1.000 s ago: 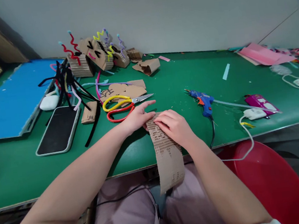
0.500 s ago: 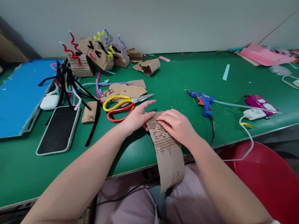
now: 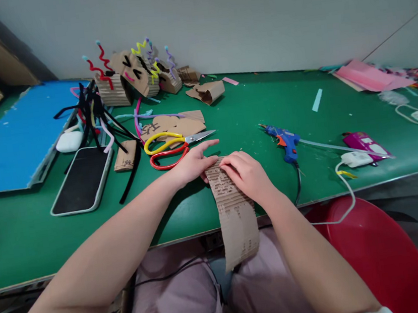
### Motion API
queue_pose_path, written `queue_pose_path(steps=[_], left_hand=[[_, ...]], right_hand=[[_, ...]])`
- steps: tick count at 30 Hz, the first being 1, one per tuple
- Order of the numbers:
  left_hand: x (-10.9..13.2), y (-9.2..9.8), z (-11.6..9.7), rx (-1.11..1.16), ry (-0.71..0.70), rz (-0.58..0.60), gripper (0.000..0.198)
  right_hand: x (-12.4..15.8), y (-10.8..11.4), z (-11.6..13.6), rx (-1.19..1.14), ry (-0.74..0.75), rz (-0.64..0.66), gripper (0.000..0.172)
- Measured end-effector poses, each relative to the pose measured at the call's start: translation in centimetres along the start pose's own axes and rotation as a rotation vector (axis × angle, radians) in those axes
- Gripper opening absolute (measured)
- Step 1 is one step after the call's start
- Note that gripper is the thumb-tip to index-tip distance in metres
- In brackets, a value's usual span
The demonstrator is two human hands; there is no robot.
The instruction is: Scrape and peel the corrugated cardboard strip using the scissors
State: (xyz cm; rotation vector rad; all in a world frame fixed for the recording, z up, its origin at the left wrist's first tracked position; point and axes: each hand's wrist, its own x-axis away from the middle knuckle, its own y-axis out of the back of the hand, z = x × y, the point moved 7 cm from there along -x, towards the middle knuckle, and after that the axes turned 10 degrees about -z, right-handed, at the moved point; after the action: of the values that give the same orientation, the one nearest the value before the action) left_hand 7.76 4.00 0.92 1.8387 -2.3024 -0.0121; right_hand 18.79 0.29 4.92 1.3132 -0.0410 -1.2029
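Brown cardboard strip [image 3: 240, 226] lies over near edge of green surface [image 3: 188, 210], lower end hanging. Our left hand [image 3: 195, 165] grips top corner, index stretched out; right hand [image 3: 246, 172] nearly closed, fingertips pinching torn face. Should handle light, bendy, easily torn: we'd hold by side edges. Since earlier, right fingertips shifted slightly rightward; left unchanged.

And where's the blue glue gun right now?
In the head view, the blue glue gun lies right of centre on the green table, between the person's right hand, which is on the cardboard strip, and the purple packet farther right.
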Motion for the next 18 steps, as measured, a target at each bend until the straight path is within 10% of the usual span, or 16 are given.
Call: queue_pose_path(steps=[18], left_hand=[[0.1,-0.1,0.0,-0.085,-0.037,0.006,0.054]], right_hand=[[0.2,-0.7,0.5,0.068,0.084,0.041,0.018]])
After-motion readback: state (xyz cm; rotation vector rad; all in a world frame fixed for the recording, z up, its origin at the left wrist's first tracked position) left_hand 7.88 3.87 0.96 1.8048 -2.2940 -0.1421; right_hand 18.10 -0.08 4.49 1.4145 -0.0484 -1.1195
